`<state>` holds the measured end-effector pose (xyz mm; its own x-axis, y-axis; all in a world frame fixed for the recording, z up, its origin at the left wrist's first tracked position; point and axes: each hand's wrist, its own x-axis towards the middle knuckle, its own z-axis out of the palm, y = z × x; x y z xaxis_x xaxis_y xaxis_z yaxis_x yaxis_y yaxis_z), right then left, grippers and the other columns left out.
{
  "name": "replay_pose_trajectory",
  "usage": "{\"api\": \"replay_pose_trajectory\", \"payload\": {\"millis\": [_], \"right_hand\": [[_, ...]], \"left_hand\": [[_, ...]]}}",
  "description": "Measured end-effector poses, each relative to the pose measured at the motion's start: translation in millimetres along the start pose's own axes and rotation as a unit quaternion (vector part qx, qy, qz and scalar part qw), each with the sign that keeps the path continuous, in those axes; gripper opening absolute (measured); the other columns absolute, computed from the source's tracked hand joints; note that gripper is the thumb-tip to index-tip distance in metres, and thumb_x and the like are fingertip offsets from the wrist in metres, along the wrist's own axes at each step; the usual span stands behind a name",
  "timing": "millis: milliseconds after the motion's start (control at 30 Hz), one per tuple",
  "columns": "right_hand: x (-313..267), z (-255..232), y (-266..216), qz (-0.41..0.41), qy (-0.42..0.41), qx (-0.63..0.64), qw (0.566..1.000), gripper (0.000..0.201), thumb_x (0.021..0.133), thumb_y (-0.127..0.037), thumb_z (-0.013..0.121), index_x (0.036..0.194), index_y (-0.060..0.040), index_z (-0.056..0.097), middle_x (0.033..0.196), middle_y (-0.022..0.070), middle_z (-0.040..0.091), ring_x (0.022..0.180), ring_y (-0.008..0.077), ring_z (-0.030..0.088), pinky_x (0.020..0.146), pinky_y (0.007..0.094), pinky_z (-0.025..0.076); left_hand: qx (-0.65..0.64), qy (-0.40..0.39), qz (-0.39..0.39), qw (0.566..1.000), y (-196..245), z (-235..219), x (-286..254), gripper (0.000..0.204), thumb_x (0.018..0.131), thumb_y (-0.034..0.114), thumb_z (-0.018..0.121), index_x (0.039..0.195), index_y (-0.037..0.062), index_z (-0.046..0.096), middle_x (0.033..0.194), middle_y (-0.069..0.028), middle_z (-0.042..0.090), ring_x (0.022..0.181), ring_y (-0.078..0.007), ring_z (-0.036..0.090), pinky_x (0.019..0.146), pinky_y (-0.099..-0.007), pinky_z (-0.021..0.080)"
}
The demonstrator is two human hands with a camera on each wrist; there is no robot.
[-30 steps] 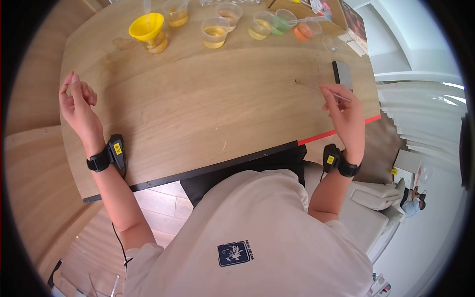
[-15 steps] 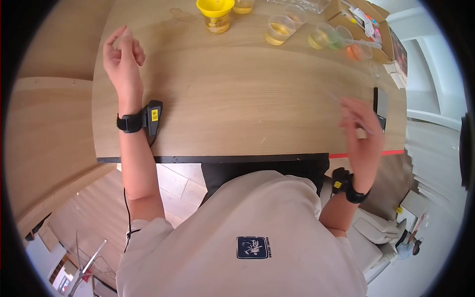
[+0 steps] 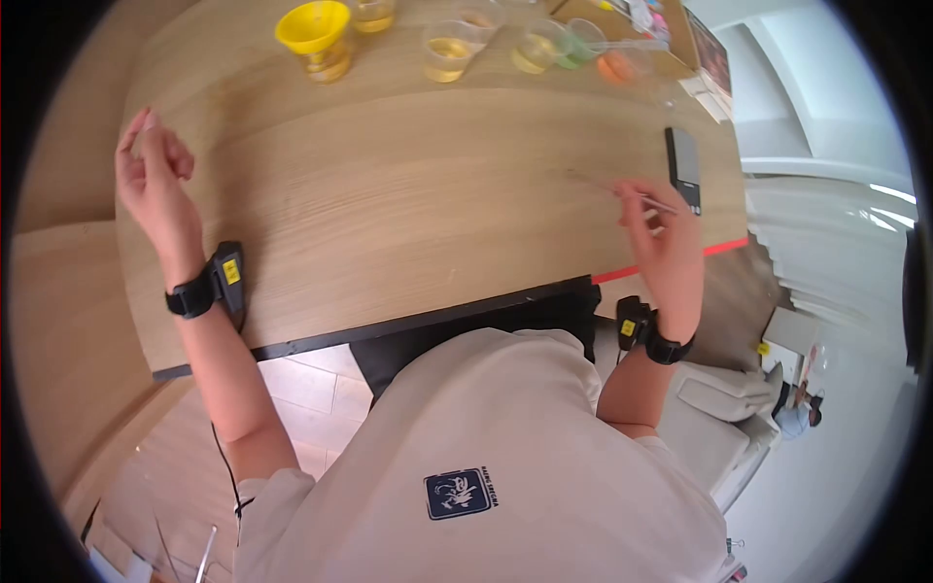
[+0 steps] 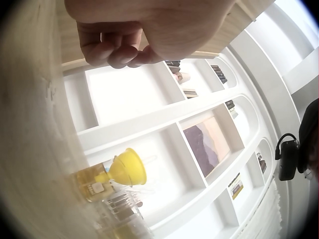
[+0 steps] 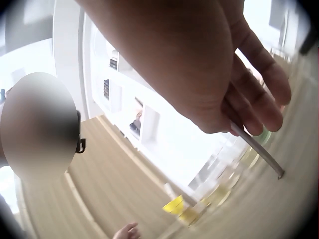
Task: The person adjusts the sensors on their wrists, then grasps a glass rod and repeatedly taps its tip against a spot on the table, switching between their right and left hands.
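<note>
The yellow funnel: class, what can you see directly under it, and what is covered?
Below the yellow funnel is a clear container holding amber liquid, standing on the table. From above, the funnel's bowl covers the container's mouth; the table directly beneath is hidden.

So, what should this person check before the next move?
1. Thin rod gripped in the right hand: ok.
2. Rod's tip at a cup: not ok; it's over the table, away from them.
3. Left hand free: ok, loosely curled and holding nothing.
4. Yellow funnel set in its container: ok.
5. Cup of yellowish liquid upright: ok.
6. Rod clean: cannot tell.
</note>
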<state>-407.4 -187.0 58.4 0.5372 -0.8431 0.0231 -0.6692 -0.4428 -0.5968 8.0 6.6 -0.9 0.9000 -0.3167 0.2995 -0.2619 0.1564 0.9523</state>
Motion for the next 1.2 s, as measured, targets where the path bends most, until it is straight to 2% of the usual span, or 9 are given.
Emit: {"api": "replay_pose_trajectory", "payload": {"millis": [167, 333, 433, 533, 667, 967, 1033, 1100, 1200], "right_hand": [[-4.8, -36.5, 26.3, 0.113, 0.058, -0.045, 0.991, 0.02, 0.099, -0.016, 0.066, 0.111, 0.0004, 0.071, 0.102, 0.0106, 0.072, 0.077, 0.0166, 0.069, 0.066, 0.0277, 0.051], [0.8, -26.1, 21.6, 0.032, 0.034, 0.018, 0.999, 0.02, 0.099, -0.015, 0.066, 0.111, 0.0, 0.071, 0.095, 0.008, 0.073, 0.076, 0.0139, 0.069, 0.065, 0.0255, 0.05], [-9.7, -37.0, 22.0, 0.052, -0.011, 0.017, 0.998, 0.02, 0.099, -0.015, 0.066, 0.111, -0.0002, 0.07, 0.091, 0.0081, 0.072, 0.074, 0.014, 0.069, 0.065, 0.0248, 0.05], [-15.6, -43.3, 29.9, 0.086, 0.016, 0.018, 0.996, 0.019, 0.099, -0.015, 0.066, 0.111, -0.0005, 0.07, 0.09, 0.0087, 0.072, 0.075, 0.014, 0.069, 0.065, 0.025, 0.05], [-8.5, -40.1, 34.3, 0.083, 0.051, -0.027, 0.995, 0.018, 0.099, -0.015, 0.066, 0.11, -0.001, 0.071, 0.093, 0.008, 0.072, 0.076, 0.0137, 0.07, 0.064, 0.0253, 0.05], [-15.4, -40.5, 24.5, 0.048, 0.042, 0.041, 0.997, 0.016, 0.101, -0.012, 0.064, 0.107, 0.0007, 0.071, 0.098, 0.0057, 0.07, 0.079, 0.0116, 0.069, 0.065, 0.0249, 0.05], [-21.0, -41.6, 33.1, 0.033, 0.089, 0.004, 0.995, 0.018, 0.102, -0.012, 0.061, 0.11, 0.0025, 0.069, 0.096, 0.0042, 0.069, 0.079, 0.0093, 0.066, 0.066, 0.0253, 0.05], [-23.2, -31.1, 57.6, 0.032, 0.048, 0.041, 0.997, 0.018, 0.105, -0.011, 0.057, 0.114, 0.0027, 0.065, 0.092, 0.0039, 0.067, 0.076, 0.0069, 0.061, 0.064, 0.0236, 0.048], [-28.3, -36.9, 93.2, 0.01, 0.11, 0.145, 0.983, 0.018, 0.107, -0.012, 0.053, 0.115, 0.0001, 0.063, 0.094, 0.0065, 0.068, 0.068, 0.0058, 0.055, 0.059, 0.0203, 0.042]], "left_hand": [[-0.008, -0.008, -0.016, 1.0, 6.7, 6.2, -3.1, 0.033, 0.103, 0.017, 0.062, 0.126, -0.0047, 0.052, 0.07, 0.0001, 0.045, 0.058, -0.0069, 0.038, 0.052, -0.0244, 0.029], [0.003, -0.01, -0.015, 1.0, 0.2, 0.9, 0.8, 0.033, 0.104, 0.017, 0.061, 0.127, -0.0044, 0.052, 0.07, 0.0003, 0.045, 0.058, -0.0069, 0.038, 0.052, -0.0245, 0.029], [-0.004, -0.006, -0.023, 1.0, 0.0, 0.7, 1.9, 0.033, 0.104, 0.017, 0.061, 0.127, -0.0043, 0.052, 0.07, 0.0004, 0.044, 0.059, -0.007, 0.038, 0.052, -0.0245, 0.03], [-0.007, -0.006, -0.021, 1.0, 1.2, 2.1, 0.9, 0.033, 0.104, 0.017, 0.061, 0.127, -0.0042, 0.052, 0.07, 0.0004, 0.044, 0.059, -0.0071, 0.038, 0.052, -0.0246, 0.029], [-0.011, -0.014, -0.018, 1.0, 2.8, 2.4, 0.6, 0.033, 0.104, 0.016, 0.061, 0.128, -0.0042, 0.051, 0.069, 0.0004, 0.044, 0.059, -0.0072, 0.038, 0.052, -0.0244, 0.029], [0.01, -0.002, -0.012, 1.0, -2.1, 1.1, 1.2, 0.031, 0.104, 0.017, 0.062, 0.128, -0.0016, 0.054, 0.071, 0.0011, 0.048, 0.06, -0.0065, 0.041, 0.052, -0.0235, 0.031], [0.045, 0.034, -0.003, 0.998, -10.3, -0.1, -0.1, 0.03, 0.104, 0.02, 0.062, 0.127, 0.0017, 0.058, 0.077, 0.001, 0.053, 0.065, -0.0057, 0.045, 0.056, -0.0214, 0.038], [0.03, 0.016, -0.01, 0.999, -10.4, -4.7, -1.9, 0.03, 0.103, 0.022, 0.065, 0.126, 0.0043, 0.06, 0.079, 0.0017, 0.056, 0.066, -0.0054, 0.049, 0.057, -0.0212, 0.04], [0.03, -0.004, -0.01, 0.999, -15.5, -3.8, -0.3, 0.032, 0.103, 0.02, 0.064, 0.125, -0.0014, 0.055, 0.069, 0.0012, 0.053, 0.058, -0.0067, 0.046, 0.052, -0.0231, 0.036]]}}
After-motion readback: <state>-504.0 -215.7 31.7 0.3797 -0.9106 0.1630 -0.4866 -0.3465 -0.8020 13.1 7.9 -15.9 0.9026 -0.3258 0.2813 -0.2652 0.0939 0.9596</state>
